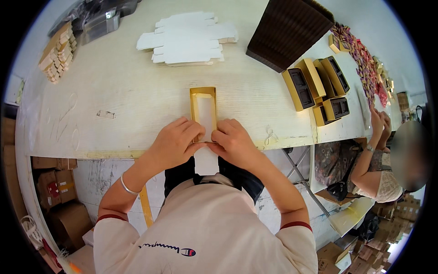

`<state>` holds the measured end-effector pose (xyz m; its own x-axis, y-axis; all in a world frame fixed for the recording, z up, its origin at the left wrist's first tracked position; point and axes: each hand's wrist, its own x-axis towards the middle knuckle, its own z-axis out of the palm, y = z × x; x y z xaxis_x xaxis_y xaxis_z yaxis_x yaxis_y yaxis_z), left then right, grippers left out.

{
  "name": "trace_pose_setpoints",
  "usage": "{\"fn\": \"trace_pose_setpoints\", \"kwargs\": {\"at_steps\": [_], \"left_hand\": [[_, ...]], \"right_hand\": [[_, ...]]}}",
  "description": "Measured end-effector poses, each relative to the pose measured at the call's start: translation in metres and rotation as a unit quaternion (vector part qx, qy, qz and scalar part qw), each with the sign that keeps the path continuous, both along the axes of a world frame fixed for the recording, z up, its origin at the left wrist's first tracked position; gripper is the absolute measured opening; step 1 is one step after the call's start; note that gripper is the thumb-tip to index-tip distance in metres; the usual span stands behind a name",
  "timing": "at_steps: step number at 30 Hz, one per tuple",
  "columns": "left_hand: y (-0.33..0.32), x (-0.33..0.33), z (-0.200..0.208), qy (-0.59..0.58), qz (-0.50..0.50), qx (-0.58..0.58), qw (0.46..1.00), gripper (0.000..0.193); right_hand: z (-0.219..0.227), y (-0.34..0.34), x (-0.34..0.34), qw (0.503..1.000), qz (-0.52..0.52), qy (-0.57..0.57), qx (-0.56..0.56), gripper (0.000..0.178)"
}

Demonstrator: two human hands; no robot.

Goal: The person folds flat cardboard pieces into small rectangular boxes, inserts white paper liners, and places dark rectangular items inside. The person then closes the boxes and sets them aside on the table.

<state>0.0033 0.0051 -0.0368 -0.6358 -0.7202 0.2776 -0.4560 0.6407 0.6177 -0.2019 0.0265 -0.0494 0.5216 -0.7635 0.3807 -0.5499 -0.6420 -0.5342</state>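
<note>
A narrow gold cardboard box (pixel 205 109) lies at the table's near edge in front of me, its far end and long sides upright and its floor pale. A white flap (pixel 206 163) extends from its near end over the edge toward my lap. My left hand (pixel 175 140) is closed on the near left corner, fingers bent over the side wall. My right hand (pixel 236 141) grips the near right corner the same way. Both thumbs meet at the near end, and the fingers partly hide the folds there.
Flat white carton blanks (pixel 187 41) are stacked ahead. Right of them stand a tall stack of dark brown trays (pixel 289 32) and several gold boxes (pixel 299 89) with dark inserts. A gold-and-white stack (pixel 58 52) sits far left. Another person's hands (pixel 378 123) work near small wrapped pieces (pixel 362 64).
</note>
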Motion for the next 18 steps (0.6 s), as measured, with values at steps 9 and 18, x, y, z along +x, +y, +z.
{"fn": "trace_pose_setpoints", "kwargs": {"at_steps": [9, 18], "left_hand": [[0.003, -0.003, -0.004, -0.001, -0.008, -0.009, 1.000, 0.008], [-0.009, 0.007, 0.003, 0.048, -0.081, 0.150, 0.984, 0.026]], "right_hand": [[0.020, 0.023, 0.001, 0.984, -0.043, -0.055, 0.163, 0.038], [-0.007, 0.028, 0.000, 0.992, -0.019, -0.079, -0.097, 0.052]]}}
